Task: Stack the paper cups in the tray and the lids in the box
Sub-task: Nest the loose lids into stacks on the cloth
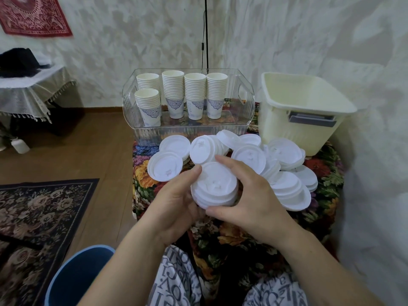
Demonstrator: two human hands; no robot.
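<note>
Lids, a small stack (215,187), sit clamped between my left hand (176,202) and right hand (247,195), fingers curled round its rim. Loose lids (284,155) lie just beyond my fingertips, the box (309,111) farther right. Uneven squeeze could fan the stack and spill it.

The tray (189,131) sits at upper centre of the frame, with five cup stacks (195,96) in it. The box (304,111) stands just right of the tray. Below both, at centre frame, loose lids (287,173) lie heaped on the table (220,235). A rug (33,221) lies at lower left, a side table (28,87) at upper left.
</note>
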